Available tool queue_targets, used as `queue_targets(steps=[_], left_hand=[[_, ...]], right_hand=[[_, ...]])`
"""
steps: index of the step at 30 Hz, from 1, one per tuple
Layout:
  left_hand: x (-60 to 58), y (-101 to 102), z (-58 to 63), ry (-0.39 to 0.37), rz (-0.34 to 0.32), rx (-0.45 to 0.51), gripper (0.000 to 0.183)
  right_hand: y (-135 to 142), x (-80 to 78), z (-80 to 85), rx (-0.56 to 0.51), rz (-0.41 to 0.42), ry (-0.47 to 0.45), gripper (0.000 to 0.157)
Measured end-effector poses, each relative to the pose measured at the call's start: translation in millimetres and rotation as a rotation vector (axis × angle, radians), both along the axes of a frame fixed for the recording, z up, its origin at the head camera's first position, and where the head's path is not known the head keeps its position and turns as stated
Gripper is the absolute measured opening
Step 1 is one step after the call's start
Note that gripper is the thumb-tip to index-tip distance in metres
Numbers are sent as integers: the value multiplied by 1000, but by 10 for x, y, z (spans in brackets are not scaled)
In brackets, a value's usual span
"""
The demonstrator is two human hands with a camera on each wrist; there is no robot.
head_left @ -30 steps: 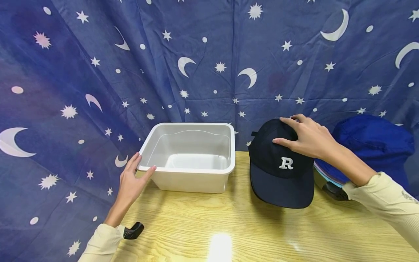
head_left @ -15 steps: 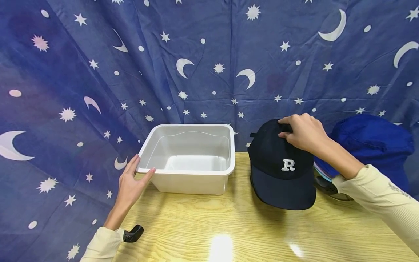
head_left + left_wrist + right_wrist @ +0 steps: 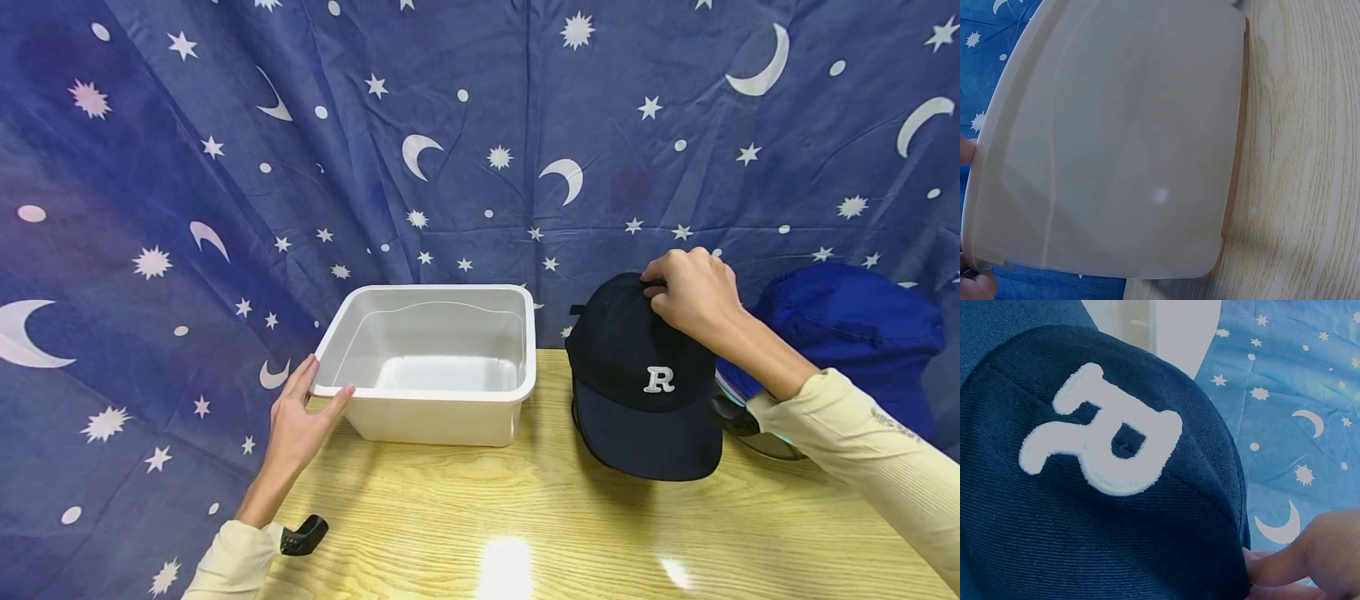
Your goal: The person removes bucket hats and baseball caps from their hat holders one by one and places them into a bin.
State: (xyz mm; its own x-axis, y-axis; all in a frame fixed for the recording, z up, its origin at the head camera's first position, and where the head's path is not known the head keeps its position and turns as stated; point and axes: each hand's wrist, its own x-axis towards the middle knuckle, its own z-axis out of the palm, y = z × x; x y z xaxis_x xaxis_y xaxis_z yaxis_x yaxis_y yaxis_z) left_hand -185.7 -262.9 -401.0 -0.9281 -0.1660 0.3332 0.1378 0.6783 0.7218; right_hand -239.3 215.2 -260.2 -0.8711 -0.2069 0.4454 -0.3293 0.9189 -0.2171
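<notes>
A dark navy baseball cap [image 3: 637, 367] with a white letter R sits on the wooden table, its brim toward the front. At the top of its crown my right hand [image 3: 693, 292] pinches the fabric between thumb and fingers. The right wrist view shows the cap [image 3: 1085, 525] up close, with the thumb [image 3: 1279, 565] at its edge. My left hand [image 3: 300, 417] touches the front left corner of a white plastic bin [image 3: 435, 417], fingers extended along the rim. Nothing lies inside the bin. In the left wrist view the bin's wall [image 3: 1116, 137] fills most of the picture.
Blue hats [image 3: 847, 333] are stacked at the right, partly behind my right forearm. A dark blue curtain [image 3: 465, 192] with stars and moons hangs right behind the bin and hats. The wooden table [image 3: 420, 517] extends in front.
My right thumb and fingers have drawn together on the cap's crown, gathering the fabric, and the wrist has shifted slightly left. My left hand stays on the bin's corner.
</notes>
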Motion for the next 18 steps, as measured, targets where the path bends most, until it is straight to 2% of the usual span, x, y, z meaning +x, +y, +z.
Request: queue_targets(steps=[7, 14, 18], left_hand=[[-9, -2, -9, -1, 2, -15, 79], [-3, -8, 5, 0, 5, -35, 78], [2, -12, -1, -5, 0, -34, 79]], right_hand=[[35, 35, 62, -18, 8, 31, 20], [45, 88, 197, -41, 33, 30, 39], [45, 119, 273, -68, 26, 33, 43]])
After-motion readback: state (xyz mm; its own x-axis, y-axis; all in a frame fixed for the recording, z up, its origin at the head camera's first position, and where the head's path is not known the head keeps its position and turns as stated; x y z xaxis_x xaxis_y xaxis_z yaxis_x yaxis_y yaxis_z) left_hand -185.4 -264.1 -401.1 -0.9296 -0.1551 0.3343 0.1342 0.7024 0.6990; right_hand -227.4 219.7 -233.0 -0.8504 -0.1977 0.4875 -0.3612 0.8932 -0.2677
